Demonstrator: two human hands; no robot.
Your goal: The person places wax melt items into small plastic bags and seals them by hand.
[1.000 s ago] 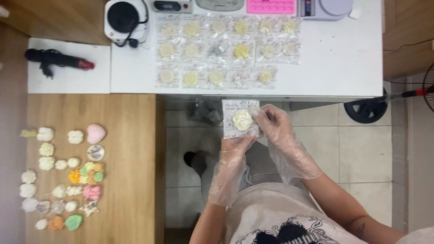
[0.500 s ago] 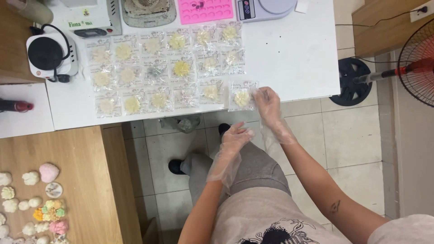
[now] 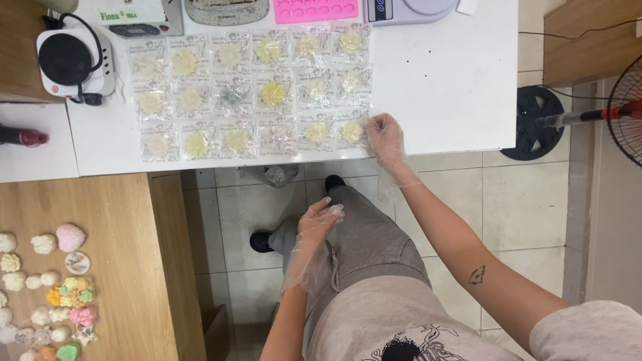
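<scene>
Packet (image 3: 352, 132) with pale flower lies on white table (image 3: 441, 80), under my right hand's (image 3: 386, 134) loosely spread fingertips; left hand (image 3: 319, 220) empty, half-curled.

At twelve o'clock the frame's top edge is cutting off the pink mould (image 3: 315, 9), the grey scale (image 3: 408, 8) and a round dish (image 3: 226, 10); at three o'clock the fan (image 3: 628, 113) is running out of view, and the packets' (image 3: 254, 90) printing is staying too small to tell

A white table (image 3: 441, 73) bears rows of clear flower packets (image 3: 254, 90), a hotplate (image 3: 70, 60) and a pink mould (image 3: 314, 9).
</scene>
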